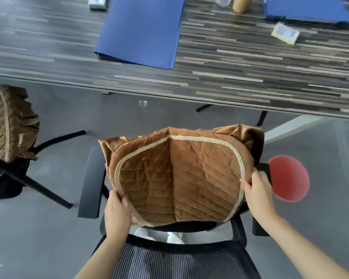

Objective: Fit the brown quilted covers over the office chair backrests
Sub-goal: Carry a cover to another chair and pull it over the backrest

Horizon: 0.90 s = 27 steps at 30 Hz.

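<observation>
At the frame's centre, your left hand (117,212) and right hand (257,191) each pinch the trimmed rim of the brown quilted cover (179,178), spread above the mesh backrest (169,260), open floor (38,238) alongside.

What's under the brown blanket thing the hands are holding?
Under the brown quilted cover, held by the left hand and right hand, the chair's black seat edge and armrest peek out. The rest of the seat is hidden.
</observation>
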### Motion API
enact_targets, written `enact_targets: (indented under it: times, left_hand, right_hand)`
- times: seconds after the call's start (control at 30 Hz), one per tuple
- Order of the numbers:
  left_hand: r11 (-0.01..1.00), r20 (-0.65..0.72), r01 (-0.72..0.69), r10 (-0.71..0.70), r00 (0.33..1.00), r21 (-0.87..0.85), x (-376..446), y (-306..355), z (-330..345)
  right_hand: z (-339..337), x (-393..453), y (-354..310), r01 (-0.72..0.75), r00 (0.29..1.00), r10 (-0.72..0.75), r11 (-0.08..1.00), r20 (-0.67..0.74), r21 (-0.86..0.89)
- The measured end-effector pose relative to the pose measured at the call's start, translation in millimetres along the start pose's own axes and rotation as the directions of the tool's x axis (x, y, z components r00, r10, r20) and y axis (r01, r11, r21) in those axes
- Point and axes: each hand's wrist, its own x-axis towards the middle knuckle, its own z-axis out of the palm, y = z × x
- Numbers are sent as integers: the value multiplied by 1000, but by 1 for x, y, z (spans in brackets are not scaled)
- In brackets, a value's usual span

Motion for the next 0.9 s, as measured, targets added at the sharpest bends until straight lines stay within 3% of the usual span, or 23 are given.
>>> enact_targets:
  times: [0.1,0.37,0.5,0.57,0.63,0.73,0.8,0.9]
  left_hand:
    - [999,-16,-50,50,999,2,26,3,17]
    - [879,-7,-366,387,922,304,91,-26,62]
    - [886,-32,-171,205,978,431,126,-52,72]
    - [837,44,-122,117,992,534,140,-63,86]
    - [856,117,-100,47,992,508,146,-71,99]
    - [950,121,-11,-28,992,312,147,-75,106]
    - [963,102,16,-45,994,270,148,-79,108]
    - [954,76,90,-116,990,285,152,-83,109]
  right_hand:
    - [20,34,-5,12,999,-14,998,-33,-66]
    - [85,126,0,192,976,-215,925,-35,-328]
    - [114,161,2,122,984,-150,961,-96,-248]
    - [137,179,15,-11,995,-5,989,-101,-150]
    - [160,186,30,-252,966,256,961,24,-113]
    - [184,169,54,-509,806,537,844,249,-171]
    - [191,153,69,-627,719,632,769,291,-120]
    - [197,144,83,-723,654,653,688,382,62]
